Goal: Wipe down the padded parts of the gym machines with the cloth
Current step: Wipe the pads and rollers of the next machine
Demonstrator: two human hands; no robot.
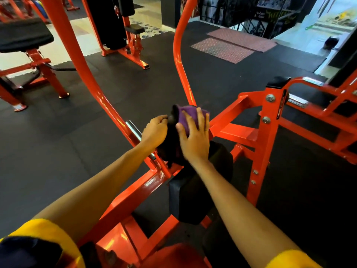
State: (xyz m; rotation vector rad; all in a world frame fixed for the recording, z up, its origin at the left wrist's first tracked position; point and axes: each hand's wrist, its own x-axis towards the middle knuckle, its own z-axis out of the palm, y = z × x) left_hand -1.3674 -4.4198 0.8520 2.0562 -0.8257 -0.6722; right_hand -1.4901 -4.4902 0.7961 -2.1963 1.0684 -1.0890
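Observation:
A purple cloth point(186, 115) lies over the top of a black chest pad point(170, 140) on an orange machine. My right hand point(193, 136) presses the cloth flat against the pad with fingers spread. My left hand point(154, 130) grips the pad's left edge, fingers curled round it. Below, the black seat pad point(191, 196) of the same machine shows between my forearms.
Orange frame tubes point(85, 74) rise on both sides of the pad, with a chrome bar point(133, 130) beside my left hand. Another black padded bench point(23, 33) stands at far left, and a small pad point(137, 28) at the back. Dark rubber flooring surrounds the machines.

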